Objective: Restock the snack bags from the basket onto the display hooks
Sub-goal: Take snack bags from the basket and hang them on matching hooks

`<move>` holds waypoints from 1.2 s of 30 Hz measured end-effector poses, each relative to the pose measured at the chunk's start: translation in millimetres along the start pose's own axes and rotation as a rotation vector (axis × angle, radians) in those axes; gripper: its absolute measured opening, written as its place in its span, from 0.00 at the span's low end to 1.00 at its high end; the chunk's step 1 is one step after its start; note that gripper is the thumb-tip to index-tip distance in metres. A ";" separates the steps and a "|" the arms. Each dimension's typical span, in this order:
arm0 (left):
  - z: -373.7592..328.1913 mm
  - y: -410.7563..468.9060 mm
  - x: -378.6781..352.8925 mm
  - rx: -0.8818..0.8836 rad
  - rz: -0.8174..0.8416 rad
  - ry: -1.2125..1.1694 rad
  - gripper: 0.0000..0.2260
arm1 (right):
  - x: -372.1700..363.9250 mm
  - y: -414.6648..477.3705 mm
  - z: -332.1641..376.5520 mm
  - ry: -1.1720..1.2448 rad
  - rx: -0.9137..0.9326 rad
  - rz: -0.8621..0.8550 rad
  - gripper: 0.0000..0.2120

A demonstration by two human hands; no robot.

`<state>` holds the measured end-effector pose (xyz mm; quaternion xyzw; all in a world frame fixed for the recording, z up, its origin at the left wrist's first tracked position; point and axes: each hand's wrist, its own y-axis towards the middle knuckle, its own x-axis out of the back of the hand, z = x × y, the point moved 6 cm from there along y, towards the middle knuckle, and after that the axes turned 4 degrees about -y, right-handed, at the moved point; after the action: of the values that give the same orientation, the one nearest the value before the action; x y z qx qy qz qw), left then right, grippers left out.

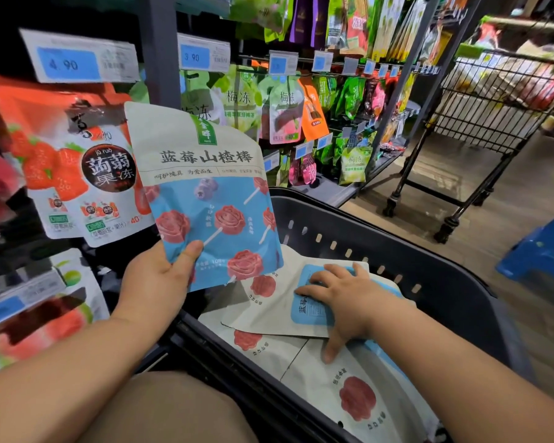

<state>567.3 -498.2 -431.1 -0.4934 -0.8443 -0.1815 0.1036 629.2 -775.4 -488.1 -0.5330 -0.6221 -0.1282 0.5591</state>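
Blue-and-cream snack bag (205, 193) upright, L hand (155, 279) gripping bottom corner, nearest grey metal rack (159, 59); R hand (339, 292) spread flat on cream bags (269, 311) in black plastic basket (429, 257).

The price tag (66, 63) above the strawberry bag (87, 174) reads "4.90"; the next price tag (192, 56) along reads "3.90"; the strawberry bag shows "jǔ ruò" and "蒟蒻果冻" in a black circle, with "40" low down; the blue snack bag (205, 193) held up carries "蓝莓山楂棒" in large dark characters, "金晔" on a green badge at its top, and "108" near its lower edge; green pouches (240, 107) further along say "梅冻"; in the basket (365, 238), a blue label (311, 311) on a cream bag (269, 314) begins "蓝莓"; smaller print is too blurred to read.
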 end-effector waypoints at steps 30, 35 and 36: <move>-0.8 0.0 4.4 0.062 -0.066 -0.152 0.06 | 16.6 -4.0 -44.7 0.276 -0.093 -0.263 0.25; -1.8 -0.2 5.2 0.054 -0.075 -0.144 0.06 | 22.4 -10.2 -50.8 0.273 -0.153 -0.398 0.24; -1.7 0.0 5.5 0.051 -0.078 -0.141 0.06 | 24.3 -11.4 -52.9 0.273 -0.182 -0.433 0.21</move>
<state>564.6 -494.6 -427.6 -0.4688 -0.8725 -0.1284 0.0492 654.2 -807.3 -444.7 -0.4132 -0.6266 -0.3706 0.5471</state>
